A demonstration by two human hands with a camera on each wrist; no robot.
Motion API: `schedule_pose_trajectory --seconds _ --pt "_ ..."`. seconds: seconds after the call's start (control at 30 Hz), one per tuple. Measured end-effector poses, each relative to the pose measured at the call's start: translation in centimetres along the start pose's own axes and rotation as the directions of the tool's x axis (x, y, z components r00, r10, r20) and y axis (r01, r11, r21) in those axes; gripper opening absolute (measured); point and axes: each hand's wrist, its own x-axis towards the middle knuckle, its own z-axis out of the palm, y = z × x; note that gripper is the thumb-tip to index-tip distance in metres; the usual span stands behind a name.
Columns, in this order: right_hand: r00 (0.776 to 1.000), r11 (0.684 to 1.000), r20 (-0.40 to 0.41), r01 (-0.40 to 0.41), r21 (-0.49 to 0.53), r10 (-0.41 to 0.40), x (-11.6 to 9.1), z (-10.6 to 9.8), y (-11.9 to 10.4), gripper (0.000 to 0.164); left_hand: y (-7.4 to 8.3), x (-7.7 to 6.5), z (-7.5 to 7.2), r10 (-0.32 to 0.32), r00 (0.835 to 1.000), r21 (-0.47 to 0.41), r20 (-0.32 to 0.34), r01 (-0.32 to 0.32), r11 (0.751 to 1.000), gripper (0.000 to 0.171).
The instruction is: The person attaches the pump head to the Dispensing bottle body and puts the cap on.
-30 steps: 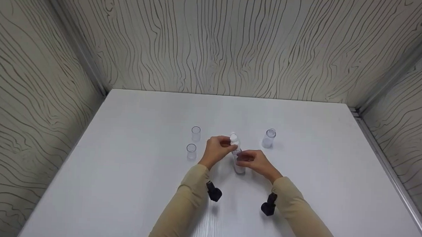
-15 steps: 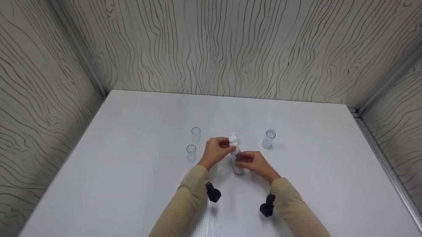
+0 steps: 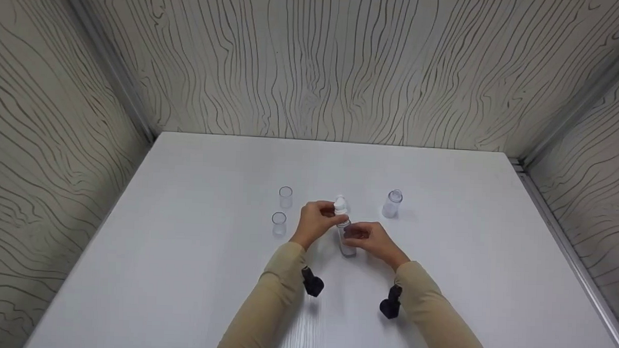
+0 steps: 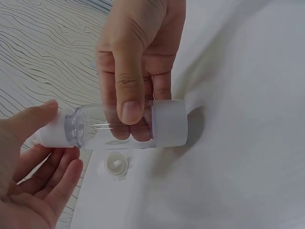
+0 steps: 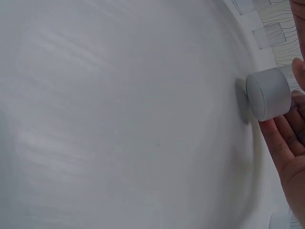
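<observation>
Left hand (image 3: 314,223) pinches the cap (image 3: 340,206) and right hand (image 3: 377,242) grips the bottle (image 3: 347,250) at six o'clock from it, the two apparently joined, tightness unclear, while the other bottle (image 3: 392,204) at two o'clock stands capless, the near cup (image 3: 279,227) at nine and far cup (image 3: 286,199) at ten loose.

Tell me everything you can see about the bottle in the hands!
The bottle has a clear body, like plastic or glass, a white top and a frosted-looking base. It looks roughly upright, top up, over the white table; I can't tell if they touch. The left hand pinches its top, and the right hand holds its body.
</observation>
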Motion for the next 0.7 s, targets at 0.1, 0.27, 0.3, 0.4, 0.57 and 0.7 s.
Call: schedule_pose_trajectory --seconds 0.1,0.27,0.3,0.4,0.57,0.7 --pt "1.0 1.0 0.0 0.009 -0.008 -0.009 -0.05 -0.03 -0.06 0.038 0.05 0.05 0.01 -0.011 1.0 0.006 0.01 0.01 1.0 0.039" --pt "1.0 1.0 0.002 0.001 -0.008 -0.001 -0.04 -0.05 -0.04 0.038 0.09 0.08 0.02 -0.006 1.0 0.009 0.026 0.006 1.0 0.039" --pt "1.0 1.0 0.0 -0.003 -0.006 0.003 -0.02 -0.04 -0.02 0.038 0.08 0.08 0.02 -0.004 1.0 0.008 0.029 0.003 1.0 0.039" --pt "1.0 1.0 0.007 0.0 -0.001 0.0 0.0 -0.05 0.07 0.038 0.03 0.08 -0.01 0.007 0.999 0.002 0.04 -0.007 1.0 0.042" --pt "1.0 1.0 0.015 -0.013 0.009 0.013 -0.05 -0.15 0.13 0.039 0.06 0.17 -0.14 0.015 0.997 -0.021 0.07 -0.014 1.0 0.044" --pt "1.0 1.0 0.013 -0.024 0.012 0.024 -0.14 -0.19 0.02 0.04 0.12 0.22 -0.2 0.02 0.995 -0.034 0.097 -0.017 0.999 0.045"
